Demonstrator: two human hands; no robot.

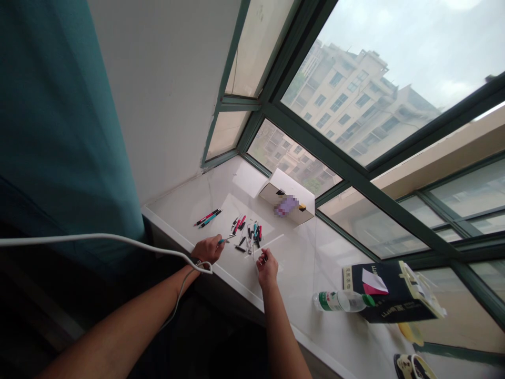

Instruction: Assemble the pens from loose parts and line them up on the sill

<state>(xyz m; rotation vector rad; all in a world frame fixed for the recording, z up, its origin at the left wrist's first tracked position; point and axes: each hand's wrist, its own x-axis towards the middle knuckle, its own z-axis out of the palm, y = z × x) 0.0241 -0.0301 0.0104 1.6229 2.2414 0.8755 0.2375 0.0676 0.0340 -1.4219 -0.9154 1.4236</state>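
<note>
My left hand (208,249) is closed around a teal pen piece (223,241), whose thin end points right toward a pile of pen parts. My right hand (267,267) is at the pile's near right side with its fingers pinched; a small dark bit shows between them, too small to name. The pile holds black pen parts (240,248), red pen parts (242,221) and thin pale refills (249,241), lying loose on the white sill. Left of the pile, several whole-looking pens, a red pen (205,217) and a teal pen (210,218) among them, lie side by side.
A white box (288,197) stands behind the pile against the window. To the right are a lying plastic bottle (341,301) with a green cap, a dark paper bag (390,295) and a paper cup (412,367). A white cable (158,246) crosses near my left wrist.
</note>
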